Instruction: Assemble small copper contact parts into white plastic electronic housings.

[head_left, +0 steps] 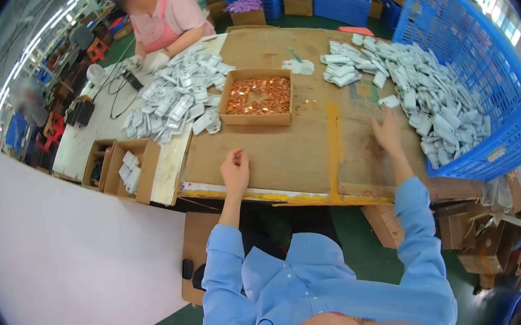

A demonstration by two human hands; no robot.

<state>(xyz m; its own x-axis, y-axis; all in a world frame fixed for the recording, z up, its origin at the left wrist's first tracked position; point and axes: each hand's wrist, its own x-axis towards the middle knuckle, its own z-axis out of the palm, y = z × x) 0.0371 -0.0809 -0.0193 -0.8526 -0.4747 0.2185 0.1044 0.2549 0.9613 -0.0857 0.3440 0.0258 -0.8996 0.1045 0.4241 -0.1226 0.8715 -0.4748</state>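
Piece of white plastic (389,102), probably light, stiff and slick, best pinched by its sides, lies on the worktop (302,157) at upper right, near the right hand's (389,131) loosely spread fingers; mid-frame, the left hand's (235,171) fingers curl, contents hidden.

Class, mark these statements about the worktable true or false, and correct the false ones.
1. The right hand is nearer the blue crate than the left hand is. True.
2. The left hand is inside the carton of copper-coloured pieces. False: it is outside, on the wearer's side.
3. White pieces lie heaped at the crate. True.
4. The carton stands inside the crate. False: it is on the table, left of the crate.
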